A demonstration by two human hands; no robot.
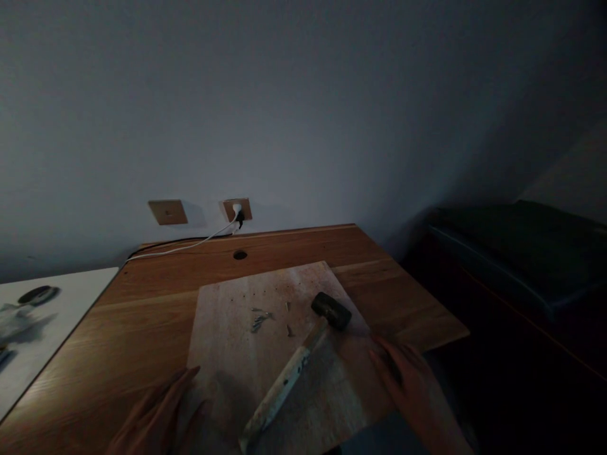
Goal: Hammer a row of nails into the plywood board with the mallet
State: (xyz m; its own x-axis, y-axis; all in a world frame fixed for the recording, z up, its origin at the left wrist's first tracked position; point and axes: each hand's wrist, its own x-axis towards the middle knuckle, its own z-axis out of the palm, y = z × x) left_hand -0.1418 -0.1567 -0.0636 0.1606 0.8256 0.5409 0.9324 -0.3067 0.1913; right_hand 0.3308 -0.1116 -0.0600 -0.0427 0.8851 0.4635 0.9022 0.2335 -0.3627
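Observation:
A pale wooden board (227,366) lies at a slant on the desk. My left hand (154,414) is at its left edge, the fingertips reaching along the side and the thumb over the surface. At the opposite edge, my right hand (408,376) grips the board's side, with part of its fingers in shadow. Between the hands, a hammer (286,374) rests diagonally on the board, its dark head (332,311) up to the right and its worn pale handle toward me. Several nails (258,322) lie in a small pile, with a nail (289,330) apart from them.
The brown wooden desk (133,316) meets the wall, with a cable hole (240,254) near its back. White and black cables run to a wall socket (238,210). At left, a white tabletop (61,316) holds a roll of tape (36,295). A dark cushioned piece (521,253) stands right.

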